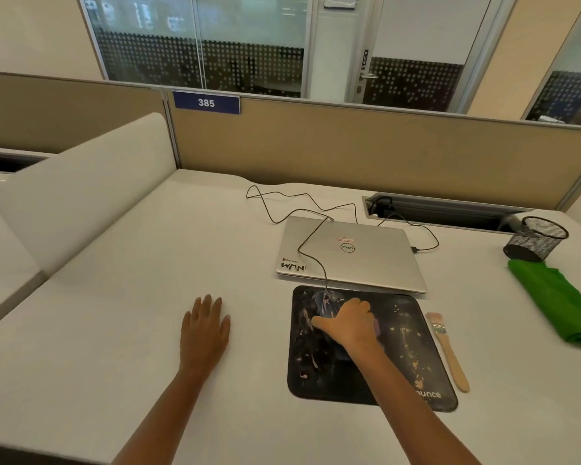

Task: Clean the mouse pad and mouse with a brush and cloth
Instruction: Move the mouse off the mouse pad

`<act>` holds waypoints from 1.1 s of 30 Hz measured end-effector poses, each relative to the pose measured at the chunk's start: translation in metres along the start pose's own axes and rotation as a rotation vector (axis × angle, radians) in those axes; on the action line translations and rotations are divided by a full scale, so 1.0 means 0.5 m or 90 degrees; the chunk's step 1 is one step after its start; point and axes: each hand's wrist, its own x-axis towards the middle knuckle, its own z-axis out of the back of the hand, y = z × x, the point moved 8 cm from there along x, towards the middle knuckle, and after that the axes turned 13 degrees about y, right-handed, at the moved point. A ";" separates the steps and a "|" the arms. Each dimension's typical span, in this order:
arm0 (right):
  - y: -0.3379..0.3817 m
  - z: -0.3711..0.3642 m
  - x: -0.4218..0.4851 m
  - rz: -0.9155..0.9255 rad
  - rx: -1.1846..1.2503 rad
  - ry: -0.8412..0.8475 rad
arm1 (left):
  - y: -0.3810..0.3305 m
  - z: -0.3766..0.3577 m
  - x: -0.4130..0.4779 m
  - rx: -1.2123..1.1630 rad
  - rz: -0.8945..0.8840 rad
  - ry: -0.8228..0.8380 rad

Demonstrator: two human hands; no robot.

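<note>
A black mouse pad (406, 347) speckled with crumbs lies on the white desk. On its upper left part sits a dark wired mouse (323, 302), mostly hidden under my right hand (348, 325), whose fingers curl round it. My left hand (204, 327) rests flat on the desk, fingers straight, well left of the pad. A wooden-handled brush (447, 350) lies just right of the pad. A folded green cloth (554, 297) lies further right.
A closed silver laptop (353, 253) sits right behind the pad, the mouse cable (311, 253) running over its lid. A black mesh pen cup (535, 238) stands at the back right beside a cable slot (446, 211). A beige partition (349, 146) bounds the desk.
</note>
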 end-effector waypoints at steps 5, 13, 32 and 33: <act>0.100 -0.023 0.015 0.038 0.057 0.038 | 0.043 -0.014 0.017 0.008 0.012 0.047; 0.243 -0.107 0.036 0.093 0.055 0.083 | 0.062 -0.007 0.033 -0.018 0.038 0.050; 0.336 -0.172 0.059 0.075 0.046 0.039 | 0.068 -0.006 0.037 -0.028 0.044 0.025; 0.335 -0.171 0.059 0.078 0.050 0.041 | 0.068 -0.005 0.037 -0.031 0.045 0.026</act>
